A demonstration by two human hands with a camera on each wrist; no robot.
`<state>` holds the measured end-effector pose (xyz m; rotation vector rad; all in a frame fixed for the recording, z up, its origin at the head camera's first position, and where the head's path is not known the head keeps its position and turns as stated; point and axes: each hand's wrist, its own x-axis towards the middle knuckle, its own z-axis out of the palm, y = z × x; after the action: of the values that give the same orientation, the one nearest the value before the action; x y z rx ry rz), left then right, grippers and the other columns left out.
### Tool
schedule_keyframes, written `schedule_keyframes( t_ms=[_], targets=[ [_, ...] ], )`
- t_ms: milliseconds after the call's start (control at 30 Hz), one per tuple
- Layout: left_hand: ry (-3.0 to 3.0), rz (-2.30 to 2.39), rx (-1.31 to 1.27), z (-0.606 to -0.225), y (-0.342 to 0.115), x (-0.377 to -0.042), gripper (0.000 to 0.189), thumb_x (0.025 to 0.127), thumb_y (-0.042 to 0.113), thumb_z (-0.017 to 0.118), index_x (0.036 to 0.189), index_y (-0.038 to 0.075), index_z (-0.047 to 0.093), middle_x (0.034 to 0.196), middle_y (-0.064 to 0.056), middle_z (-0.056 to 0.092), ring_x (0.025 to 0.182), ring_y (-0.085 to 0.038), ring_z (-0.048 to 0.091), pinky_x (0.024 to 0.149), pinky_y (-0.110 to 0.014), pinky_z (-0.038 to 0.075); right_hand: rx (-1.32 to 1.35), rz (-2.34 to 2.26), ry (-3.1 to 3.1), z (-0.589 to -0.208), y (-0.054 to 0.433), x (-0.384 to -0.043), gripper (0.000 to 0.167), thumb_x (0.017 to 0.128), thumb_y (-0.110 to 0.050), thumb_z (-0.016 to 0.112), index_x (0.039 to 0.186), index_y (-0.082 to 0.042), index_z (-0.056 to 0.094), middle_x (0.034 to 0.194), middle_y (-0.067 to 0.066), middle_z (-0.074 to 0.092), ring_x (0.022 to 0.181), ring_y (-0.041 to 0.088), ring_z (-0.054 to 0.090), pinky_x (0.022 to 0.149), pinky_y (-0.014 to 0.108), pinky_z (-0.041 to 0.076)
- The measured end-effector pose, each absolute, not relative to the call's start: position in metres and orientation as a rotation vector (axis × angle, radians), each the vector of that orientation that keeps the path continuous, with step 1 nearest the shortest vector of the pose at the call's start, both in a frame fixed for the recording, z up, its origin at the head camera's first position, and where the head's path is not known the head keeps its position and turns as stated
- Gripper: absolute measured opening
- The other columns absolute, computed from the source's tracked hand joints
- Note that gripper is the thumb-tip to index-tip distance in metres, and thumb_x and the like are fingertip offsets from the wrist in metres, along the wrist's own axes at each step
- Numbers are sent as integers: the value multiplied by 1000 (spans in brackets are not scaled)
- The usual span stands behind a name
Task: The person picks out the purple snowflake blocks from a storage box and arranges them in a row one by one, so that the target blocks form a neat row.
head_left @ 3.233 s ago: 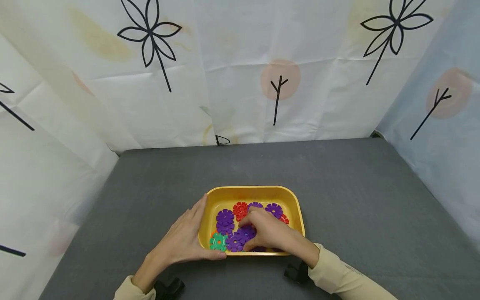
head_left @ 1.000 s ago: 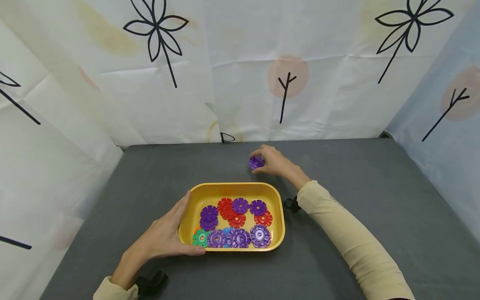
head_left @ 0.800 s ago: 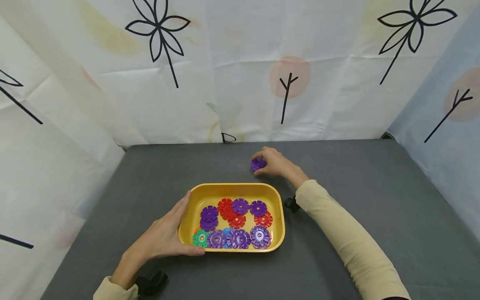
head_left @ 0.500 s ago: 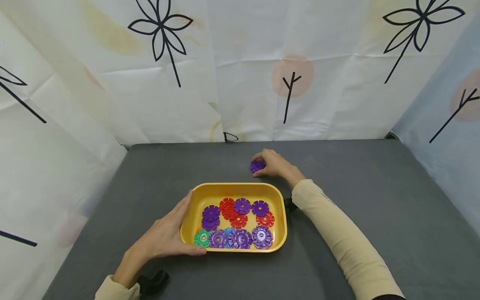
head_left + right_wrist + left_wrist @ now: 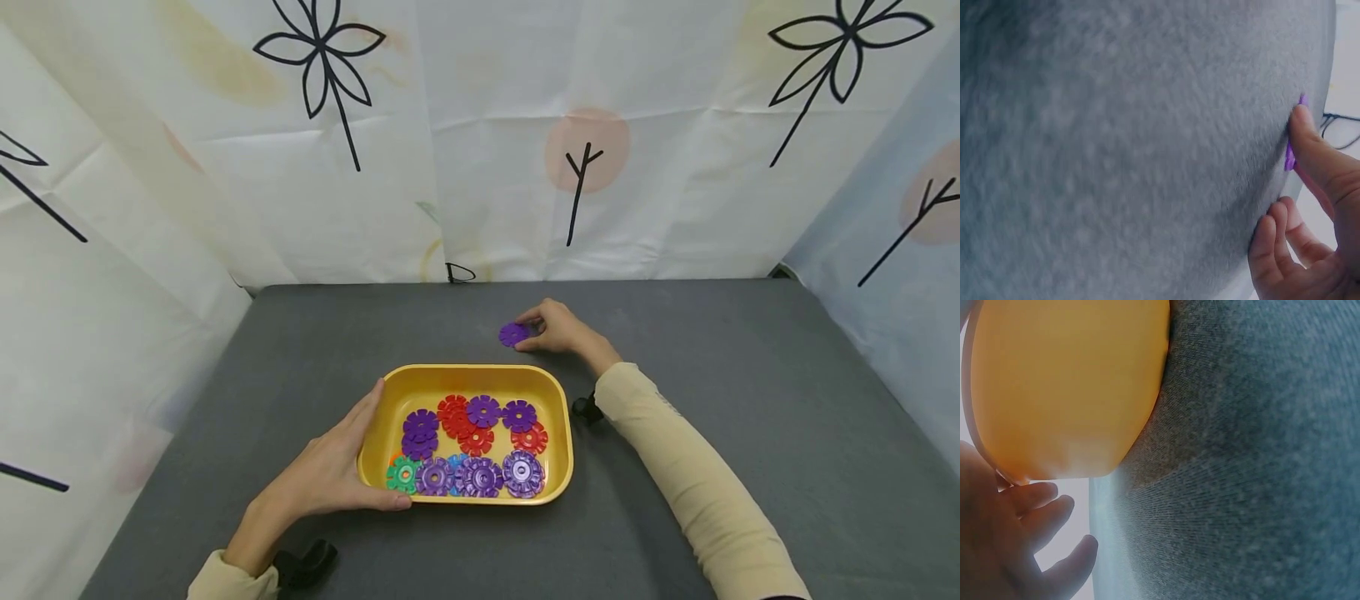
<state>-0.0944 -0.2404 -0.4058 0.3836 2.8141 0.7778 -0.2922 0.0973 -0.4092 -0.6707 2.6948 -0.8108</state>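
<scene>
A purple snowflake building disc [image 5: 513,334] lies flat on the grey table, behind the yellow tray. My right hand [image 5: 558,327] is at its right side, index fingertip and thumb tip by its edge, the disc mostly uncovered. In the right wrist view the disc [image 5: 1290,155] shows edge-on behind my thumb. My left hand [image 5: 333,467] grips the left end of the yellow tray [image 5: 555,392], thumb on the front rim and fingers along the left side. The left wrist view shows the tray's outer wall [image 5: 1066,381] beside my fingers.
Several discs lie in the tray: purple discs [image 5: 420,433], red discs [image 5: 476,440], a green disc [image 5: 402,475] and a blue one partly covered. A white printed cloth [image 5: 480,167] hangs behind the table [image 5: 675,350] and along both sides.
My right hand carried a purple disc out of the tray to the table behind it. Lately its fingers have drawn slightly right, showing more of the disc. The tray was shifted left earlier.
</scene>
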Motion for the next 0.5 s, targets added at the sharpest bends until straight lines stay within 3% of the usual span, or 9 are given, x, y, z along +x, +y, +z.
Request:
schedule_keyframes(
  t_ms=[233, 500],
  targets=[
    [2799, 792, 379, -407, -240, -95, 142, 63, 73, 83, 166, 25, -2, 170, -8, 23, 113, -20, 61, 80, -30, 58, -684, -735, 2757, -412, 89, -285, 47, 91, -29, 78, 131, -6, 69, 114, 19, 56, 104, 29, 51, 90, 42, 45],
    [2794, 800, 369, -407, -240, -94, 142, 63, 73, 83, 166, 27, -3, 169, -9, 24, 108, -18, 63, 77, -24, 57, -701, -809, 2762, -408, 94, -282, 47, 93, -27, 75, 135, -6, 67, 117, 21, 57, 107, 34, 57, 94, 47, 51]
  ],
)
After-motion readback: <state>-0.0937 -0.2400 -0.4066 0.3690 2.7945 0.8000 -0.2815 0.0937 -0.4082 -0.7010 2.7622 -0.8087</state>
